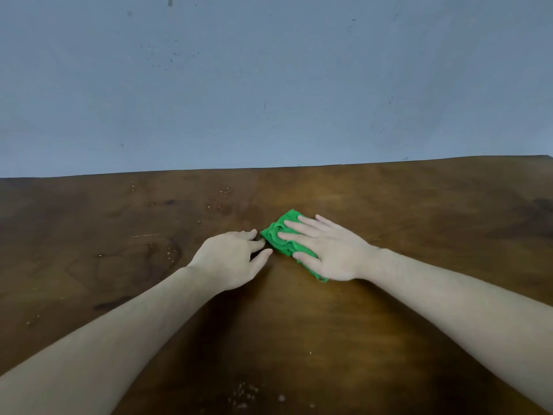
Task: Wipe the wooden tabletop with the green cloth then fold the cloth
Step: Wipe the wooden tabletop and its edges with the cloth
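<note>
A small bunched green cloth (276,233) lies near the middle of the dark wooden tabletop (419,211). My right hand (326,250) rests flat on top of it, fingers spread and pointing left, covering most of the cloth. My left hand (232,257) lies on the wood just left of the cloth, fingers loosely curled, fingertips close to the cloth's left edge and holding nothing. Whether they touch the cloth is unclear.
Small pale droplets or specks (220,197) dot the wood behind my left hand, and more specks (244,395) lie near the front edge. A blue-grey wall (269,85) rises directly behind the table's far edge.
</note>
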The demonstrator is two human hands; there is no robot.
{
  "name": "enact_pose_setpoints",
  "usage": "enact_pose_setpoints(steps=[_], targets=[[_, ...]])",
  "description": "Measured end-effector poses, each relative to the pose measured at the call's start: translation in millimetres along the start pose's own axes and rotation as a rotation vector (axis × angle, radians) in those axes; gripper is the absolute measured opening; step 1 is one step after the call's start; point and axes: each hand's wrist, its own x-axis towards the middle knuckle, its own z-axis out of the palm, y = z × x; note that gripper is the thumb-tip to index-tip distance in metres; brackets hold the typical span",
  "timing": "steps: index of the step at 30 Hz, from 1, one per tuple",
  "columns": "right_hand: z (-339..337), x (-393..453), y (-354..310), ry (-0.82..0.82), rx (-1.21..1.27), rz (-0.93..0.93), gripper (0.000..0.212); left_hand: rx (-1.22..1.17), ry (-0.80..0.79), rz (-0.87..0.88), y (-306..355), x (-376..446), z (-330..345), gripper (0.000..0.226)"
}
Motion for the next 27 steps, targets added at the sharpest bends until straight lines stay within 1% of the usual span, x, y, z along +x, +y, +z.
enact_pose_setpoints(steps=[5, 10, 12, 14, 17, 22, 25, 27], targets=[[-4.5, 21.0, 58.3, -0.018, -0.028, 0.267, 0.058, -0.005, -0.048, -0.002, -1.2, 0.2, -4.0, 0.055], [-8.5, 29.9, 110.4, -0.023, -0.045, 0.631, 0.061, -0.036, -0.06, -0.013, -0.8, -2.5, -2.3, 0.057], [-9.3, 35.2, 113.3, -0.029, 0.001, 0.671, 0.061, -0.04, -0.065, -0.018, 0.0, -2.8, -2.4, 0.057], [-8.0, 40.3, 106.1, -0.024, 0.068, 0.638, 0.061, -0.043, -0.068, -0.023, -0.8, -1.6, -3.9, 0.056], [-7.4, 43.9, 81.2, 0.005, 0.098, 0.526, 0.062, -0.051, -0.08, -0.03, -0.7, -0.5, -6.5, 0.056], [0.0, 48.6, 9.5, 0.037, 0.089, 0.242, 0.059, -0.049, -0.132, -0.042, 1.5, -1.9, -7.6, 0.057], [4.0, 26.4, -16.2, 0.061, 0.12, 0.136, 0.056, -0.027, -0.182, -0.048, 5.3, -10.1, -12.2, 0.058], [4.6, 1.5, -22.9, 0.079, 0.134, 0.081, 0.054, 0.02, -0.184, -0.036, 12.2, -20.4, -13.6, 0.058]])
